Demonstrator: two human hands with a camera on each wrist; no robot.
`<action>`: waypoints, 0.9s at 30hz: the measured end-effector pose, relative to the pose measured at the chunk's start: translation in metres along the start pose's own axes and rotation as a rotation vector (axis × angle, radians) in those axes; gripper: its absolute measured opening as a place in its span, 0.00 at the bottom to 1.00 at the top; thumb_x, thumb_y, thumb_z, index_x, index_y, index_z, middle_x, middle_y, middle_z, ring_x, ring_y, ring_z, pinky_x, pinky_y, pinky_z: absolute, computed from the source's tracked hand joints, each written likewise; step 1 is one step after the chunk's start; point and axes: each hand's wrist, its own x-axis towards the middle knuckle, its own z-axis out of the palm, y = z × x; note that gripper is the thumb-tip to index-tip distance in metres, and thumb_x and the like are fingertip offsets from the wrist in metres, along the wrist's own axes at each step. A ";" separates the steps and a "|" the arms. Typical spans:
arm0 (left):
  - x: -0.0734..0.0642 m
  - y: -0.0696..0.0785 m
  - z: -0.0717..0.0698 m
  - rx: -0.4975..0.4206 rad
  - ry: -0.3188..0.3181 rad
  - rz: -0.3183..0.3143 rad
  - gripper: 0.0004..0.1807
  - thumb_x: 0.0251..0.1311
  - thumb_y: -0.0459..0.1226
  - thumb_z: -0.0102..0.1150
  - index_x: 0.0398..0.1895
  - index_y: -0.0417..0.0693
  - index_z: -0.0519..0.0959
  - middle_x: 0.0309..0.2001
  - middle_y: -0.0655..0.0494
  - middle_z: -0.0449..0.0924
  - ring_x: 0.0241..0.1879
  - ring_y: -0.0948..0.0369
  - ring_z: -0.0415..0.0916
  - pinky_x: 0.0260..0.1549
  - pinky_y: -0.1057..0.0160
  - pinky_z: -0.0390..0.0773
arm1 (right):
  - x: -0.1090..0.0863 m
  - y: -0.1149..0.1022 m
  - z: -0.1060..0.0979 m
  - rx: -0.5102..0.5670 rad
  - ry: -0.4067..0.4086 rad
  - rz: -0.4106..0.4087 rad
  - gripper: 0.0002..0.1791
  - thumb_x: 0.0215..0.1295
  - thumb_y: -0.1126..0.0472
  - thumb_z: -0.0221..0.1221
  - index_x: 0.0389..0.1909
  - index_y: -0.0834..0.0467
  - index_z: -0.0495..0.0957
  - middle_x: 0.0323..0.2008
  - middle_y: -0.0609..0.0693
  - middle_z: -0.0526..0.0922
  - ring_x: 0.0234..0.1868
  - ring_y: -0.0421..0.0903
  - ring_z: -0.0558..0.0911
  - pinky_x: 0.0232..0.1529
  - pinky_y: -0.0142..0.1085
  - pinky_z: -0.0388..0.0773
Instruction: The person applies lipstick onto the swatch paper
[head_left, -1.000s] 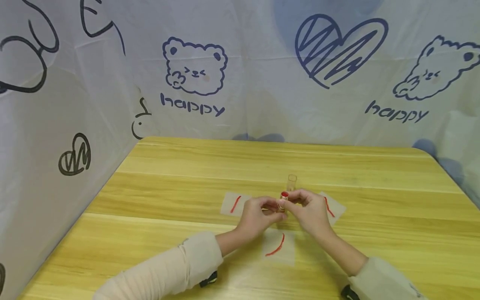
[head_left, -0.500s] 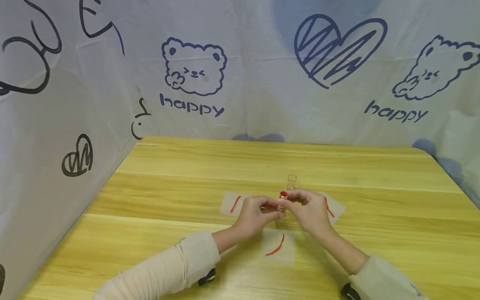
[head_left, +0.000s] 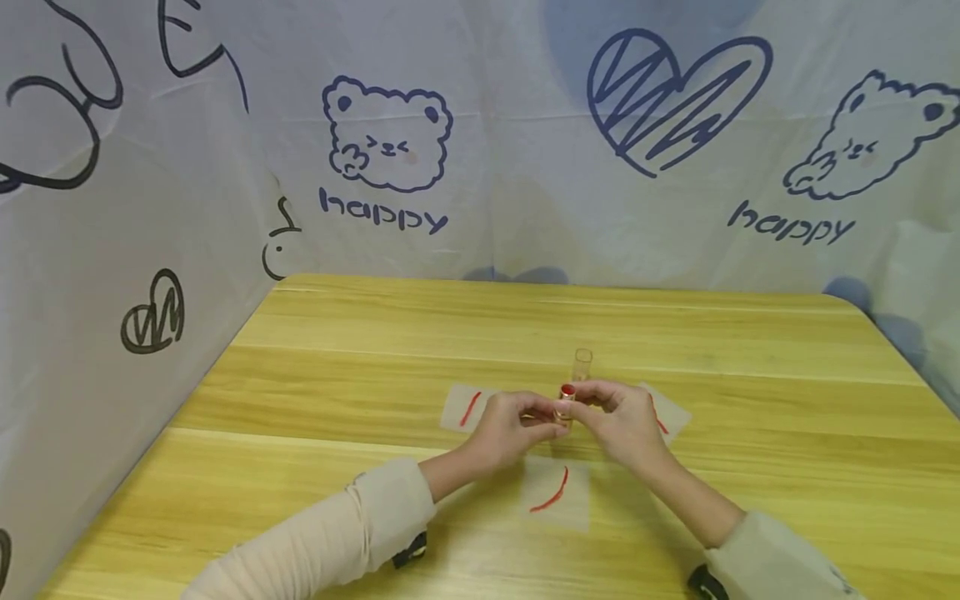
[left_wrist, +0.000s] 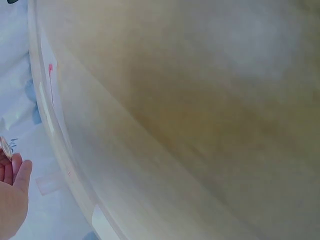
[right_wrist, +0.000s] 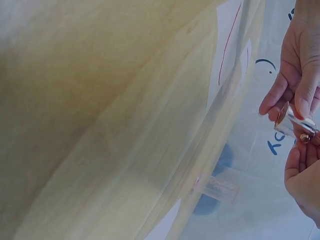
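Both hands meet around an uncapped lipstick, held upright over the middle of the table with its red tip showing at the top. My left hand grips the lower part of the tube between thumb and fingers. Higher up, near the rim, my right hand pinches the same tube. The right wrist view shows the shiny tube between the two hands, partly covered by fingers. Behind the hands a clear cap stands on the table; it appears as a see-through tube in the right wrist view.
Three pale paper pieces lie on the wooden table, each with a red stroke: the left paper, the front paper and the right paper. The right hand partly covers the last. A printed curtain hangs behind the table.
Both hands keep their hold on the lipstick, almost still. The left forearm has shifted slightly left, and the right forearm slightly right.
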 end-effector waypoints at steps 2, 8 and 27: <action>0.000 -0.001 -0.001 0.007 -0.014 0.006 0.11 0.52 0.28 0.63 0.39 0.29 0.80 0.38 0.38 0.82 0.39 0.51 0.82 0.38 0.73 0.81 | 0.001 0.002 -0.001 0.013 -0.020 -0.011 0.09 0.55 0.61 0.66 0.32 0.62 0.84 0.35 0.55 0.86 0.40 0.29 0.79 0.45 0.27 0.77; -0.001 -0.004 -0.003 -0.003 -0.036 0.022 0.12 0.53 0.29 0.63 0.39 0.28 0.80 0.39 0.36 0.82 0.40 0.49 0.81 0.39 0.72 0.81 | 0.002 0.005 -0.002 0.027 -0.074 -0.051 0.09 0.56 0.63 0.64 0.36 0.64 0.83 0.36 0.57 0.86 0.41 0.28 0.79 0.45 0.25 0.78; -0.006 0.004 0.011 0.001 0.212 0.016 0.15 0.49 0.31 0.67 0.41 0.31 0.81 0.39 0.39 0.83 0.41 0.50 0.82 0.40 0.70 0.82 | 0.009 0.002 0.005 0.020 0.056 -0.035 0.08 0.52 0.64 0.67 0.32 0.64 0.82 0.33 0.58 0.86 0.31 0.30 0.79 0.37 0.26 0.77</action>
